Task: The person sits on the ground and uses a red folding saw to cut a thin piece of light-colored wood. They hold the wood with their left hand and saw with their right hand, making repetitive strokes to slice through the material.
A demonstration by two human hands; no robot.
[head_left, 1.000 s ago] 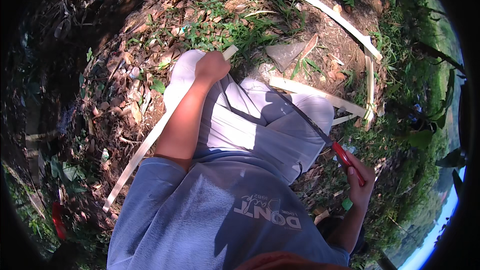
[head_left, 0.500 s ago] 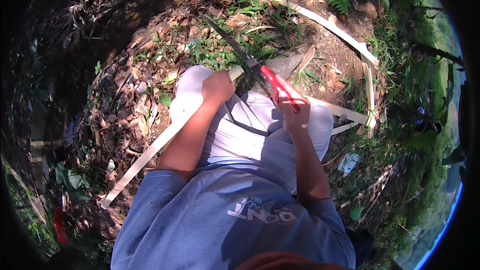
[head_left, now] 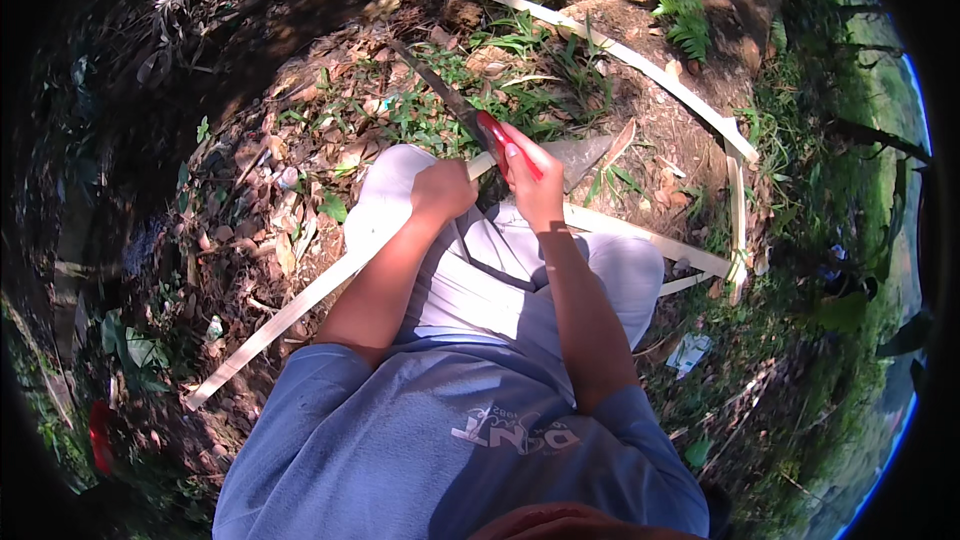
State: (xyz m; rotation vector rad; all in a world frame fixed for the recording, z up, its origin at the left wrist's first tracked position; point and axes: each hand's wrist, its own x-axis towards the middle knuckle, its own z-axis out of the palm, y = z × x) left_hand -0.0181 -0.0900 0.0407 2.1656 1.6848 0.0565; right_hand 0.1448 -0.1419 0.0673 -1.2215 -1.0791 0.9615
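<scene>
My left hand (head_left: 443, 192) is closed round a long pale wooden strip (head_left: 280, 322), near its upper end by my knee. The strip slants from the lower left, and its short end (head_left: 482, 164) pokes out past my fist. My right hand (head_left: 532, 183) grips the red handle of a saw (head_left: 440, 90), its long dark blade pointing up and left. The saw's handle end lies close to the strip's short end. I cannot tell whether blade and strip touch.
More pale wooden strips (head_left: 640, 65) lie on the ground beyond and to the right, some meeting at a corner (head_left: 738, 262). A flat grey piece (head_left: 583, 157) sits past my right hand. Leaf litter (head_left: 270, 180), grass and a fern (head_left: 686, 22) surround my legs.
My right hand has moved left and slightly up with the saw, bringing the handle closer to the strip and my left hand. My left hand keeps its hold.
</scene>
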